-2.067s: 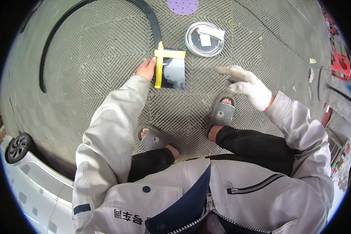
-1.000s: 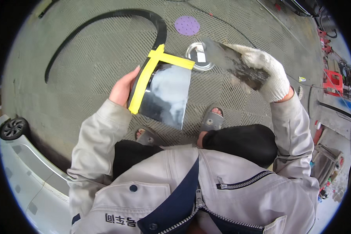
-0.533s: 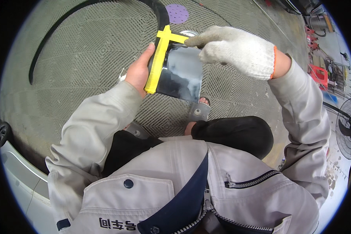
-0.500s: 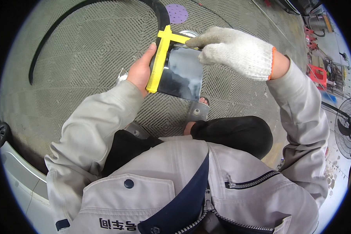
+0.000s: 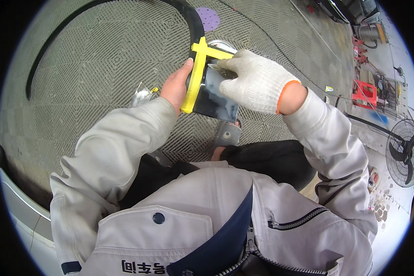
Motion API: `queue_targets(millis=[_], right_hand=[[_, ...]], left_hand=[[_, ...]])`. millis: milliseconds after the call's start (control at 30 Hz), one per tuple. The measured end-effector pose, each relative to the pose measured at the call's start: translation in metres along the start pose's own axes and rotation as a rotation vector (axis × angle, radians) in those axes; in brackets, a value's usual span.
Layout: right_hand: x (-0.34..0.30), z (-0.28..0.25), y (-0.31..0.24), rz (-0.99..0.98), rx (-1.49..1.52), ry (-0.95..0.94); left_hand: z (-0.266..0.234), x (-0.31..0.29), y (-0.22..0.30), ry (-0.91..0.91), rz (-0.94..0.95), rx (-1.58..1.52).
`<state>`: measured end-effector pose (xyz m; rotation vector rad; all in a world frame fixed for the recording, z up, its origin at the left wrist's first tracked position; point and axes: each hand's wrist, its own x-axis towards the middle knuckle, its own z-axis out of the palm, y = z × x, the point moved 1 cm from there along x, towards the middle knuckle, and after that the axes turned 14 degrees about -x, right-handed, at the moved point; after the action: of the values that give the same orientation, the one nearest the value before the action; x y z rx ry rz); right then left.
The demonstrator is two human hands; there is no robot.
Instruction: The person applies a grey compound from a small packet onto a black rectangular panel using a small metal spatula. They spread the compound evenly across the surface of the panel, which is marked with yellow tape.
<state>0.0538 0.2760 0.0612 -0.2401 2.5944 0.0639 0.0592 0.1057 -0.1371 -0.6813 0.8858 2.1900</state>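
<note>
A dark glossy rectangular panel (image 5: 212, 96) with yellow tape (image 5: 194, 76) along its left and top edges is held up in front of me. My bare left hand (image 5: 175, 87) grips its taped left edge. My right hand (image 5: 255, 80), in a white knit glove with an orange cuff, lies over the panel's upper right face, fingers pressed on something dark and thin that I cannot make out.
A long black curved strip (image 5: 101, 14) lies on the grey grid floor mat. A purple sanding disc (image 5: 208, 11) and a round tin (image 5: 223, 44) sit beyond the panel. Crumpled clear film (image 5: 141, 94) lies at left. A fan (image 5: 405, 156) and red stands (image 5: 365, 92) are at right.
The panel was lifted off the floor by my left hand and brought close. My gloved right hand came across and now rests on its face.
</note>
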Motion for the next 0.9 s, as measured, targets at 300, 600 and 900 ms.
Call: queue_targets(millis=[300,600,900], right_hand=[[-0.028,0.012,-0.043,0.154,0.015,-0.027],[-0.057,0.014,-0.058,0.126,0.057,0.08],[-0.003,-0.012,-0.017,0.223,0.024,0.016]], left_hand=[[0.009,-0.016,0.006,-0.004,-0.006,-0.015],[0.0,-0.007,0.004,-0.035,-0.023,-0.022],[0.003,-0.016,0.005,-0.035,0.008,-0.05]])
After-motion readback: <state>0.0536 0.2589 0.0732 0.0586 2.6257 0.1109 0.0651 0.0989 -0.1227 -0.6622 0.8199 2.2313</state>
